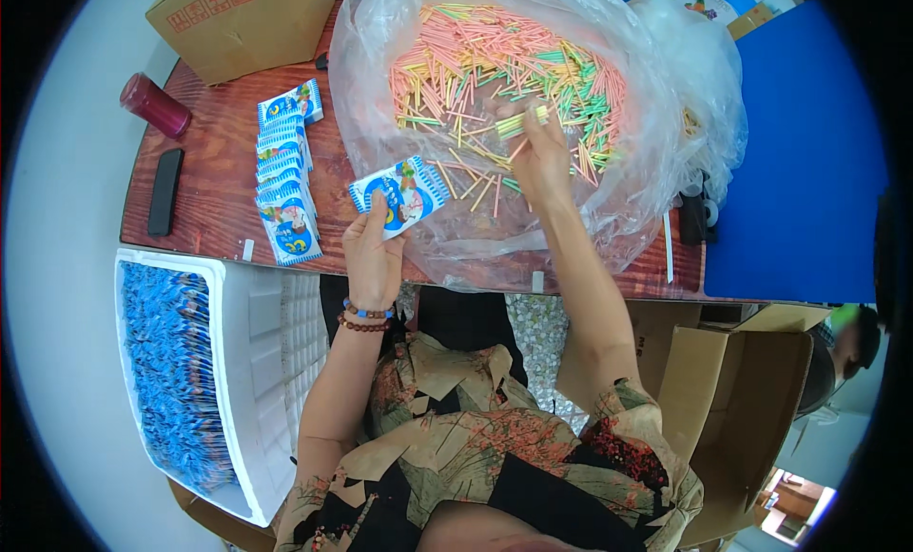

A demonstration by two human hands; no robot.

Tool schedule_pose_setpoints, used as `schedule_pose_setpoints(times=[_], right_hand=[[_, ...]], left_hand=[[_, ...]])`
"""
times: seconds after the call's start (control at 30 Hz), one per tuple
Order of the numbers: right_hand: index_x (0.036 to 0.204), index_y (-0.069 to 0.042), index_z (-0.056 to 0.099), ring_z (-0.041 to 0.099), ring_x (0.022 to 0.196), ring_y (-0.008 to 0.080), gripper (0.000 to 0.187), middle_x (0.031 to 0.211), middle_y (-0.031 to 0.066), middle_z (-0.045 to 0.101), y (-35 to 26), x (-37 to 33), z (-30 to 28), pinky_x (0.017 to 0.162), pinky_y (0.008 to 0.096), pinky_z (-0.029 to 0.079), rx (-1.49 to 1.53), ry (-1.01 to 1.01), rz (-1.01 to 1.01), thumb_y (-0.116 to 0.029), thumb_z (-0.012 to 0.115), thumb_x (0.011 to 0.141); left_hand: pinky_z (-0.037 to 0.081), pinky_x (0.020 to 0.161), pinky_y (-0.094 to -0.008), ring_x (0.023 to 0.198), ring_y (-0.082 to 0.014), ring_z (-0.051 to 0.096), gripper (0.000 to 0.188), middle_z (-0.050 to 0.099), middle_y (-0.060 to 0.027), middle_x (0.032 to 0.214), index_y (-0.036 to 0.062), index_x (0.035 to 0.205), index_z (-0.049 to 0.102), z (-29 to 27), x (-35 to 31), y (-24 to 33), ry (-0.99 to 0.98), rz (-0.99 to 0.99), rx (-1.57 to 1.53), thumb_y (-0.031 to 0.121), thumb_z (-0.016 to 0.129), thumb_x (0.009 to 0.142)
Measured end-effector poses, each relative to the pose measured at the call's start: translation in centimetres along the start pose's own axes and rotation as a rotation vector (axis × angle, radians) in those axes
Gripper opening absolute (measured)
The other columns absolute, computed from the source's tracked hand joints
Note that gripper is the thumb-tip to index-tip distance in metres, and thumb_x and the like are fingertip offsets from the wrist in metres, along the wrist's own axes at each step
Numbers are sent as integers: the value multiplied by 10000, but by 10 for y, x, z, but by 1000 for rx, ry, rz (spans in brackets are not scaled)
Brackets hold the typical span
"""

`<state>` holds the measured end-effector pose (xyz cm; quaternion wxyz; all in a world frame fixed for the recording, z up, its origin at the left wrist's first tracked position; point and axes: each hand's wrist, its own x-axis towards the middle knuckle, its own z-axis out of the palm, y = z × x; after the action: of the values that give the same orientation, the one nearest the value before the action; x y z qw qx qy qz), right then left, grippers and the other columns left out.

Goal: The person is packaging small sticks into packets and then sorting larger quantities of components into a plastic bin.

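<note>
Item: packet-filling at a wooden counter (214, 186), seen from the head view. Left hand (373, 252), at about 7 o'clock from the heap of sticks, has its fingers clamped on a small blue-and-white packet (399, 195), thumb over its lower face, wrist cocked upward, beaded bracelets (364, 316) at the wrist; forearm rises from 6 o'clock. Right hand (540, 157) reaches further in, to about 12 o'clock of the packet, fingers pinched round a short bundle of yellow-green sticks (521, 122) lifted just above the heap; forearm runs long and straight from 5 o'clock. Heap of coloured sticks (504, 72), pink, yellow, green, lies in an open clear plastic bag (656, 172) spread over the counter. Judgement on doing this step well: keep the bundle's ends level and the pinch tight, so none fan out, and hold the packet mouth toward the right hand; whether the mouth is open cannot be told. Also present: row of like packets (285, 172) at 9 o'clock, white tray (242, 362) of blue packets at 8 o'clock, cardboard box (238, 24) at 11 o'clock.
</note>
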<state>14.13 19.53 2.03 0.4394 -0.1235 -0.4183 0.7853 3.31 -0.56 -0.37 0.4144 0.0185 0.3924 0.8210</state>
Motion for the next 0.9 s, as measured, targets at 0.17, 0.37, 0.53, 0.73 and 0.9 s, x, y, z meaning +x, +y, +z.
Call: schedule_pose_setpoints(times=[0.17, 0.37, 0.53, 0.73, 0.9], right_hand=[[1123, -26, 462, 532, 1162, 340, 177, 997, 109, 594, 12, -33, 49, 1065, 476, 362, 222, -17, -82, -116, 475, 971], [1108, -86, 452, 554, 1111, 328, 134, 973, 102, 581, 22, -46, 80, 960, 447, 400, -19, 57, -322, -155, 438, 995], [1084, -71, 417, 557, 1092, 331, 108, 985, 134, 583, 34, -51, 97, 953, 444, 393, -104, -12, -448, -139, 408, 1000], [1089, -49, 390, 557, 1089, 322, 109, 1047, 179, 583, 47, -66, 92, 950, 419, 394, -217, -21, -457, -110, 385, 998], [1133, -31, 411, 511, 1186, 293, 161, 1228, 211, 543, 47, -80, 99, 1006, 386, 374, -155, 109, -232, -114, 394, 997]], left_hand=[[483, 626, -248, 780, -99, 644, 196, 689, -32, 899, 63, 927, 657, 10, 5, -8, 1, -6, -6, 245, 588, 953], [489, 616, -248, 776, -103, 648, 197, 693, -41, 918, 45, 957, 658, 14, -2, -6, -12, 10, -34, 221, 569, 963], [489, 622, -243, 792, -103, 648, 203, 691, -46, 947, 34, 989, 649, 10, -4, -6, -15, -4, -35, 211, 551, 972], [495, 625, -247, 796, -107, 645, 215, 687, -35, 933, 40, 993, 642, 4, -1, -9, -49, -21, -100, 231, 545, 975], [524, 743, -267, 861, -114, 645, 223, 677, -47, 985, 26, 1016, 631, 13, -4, -10, -45, 24, -138, 222, 532, 981]])
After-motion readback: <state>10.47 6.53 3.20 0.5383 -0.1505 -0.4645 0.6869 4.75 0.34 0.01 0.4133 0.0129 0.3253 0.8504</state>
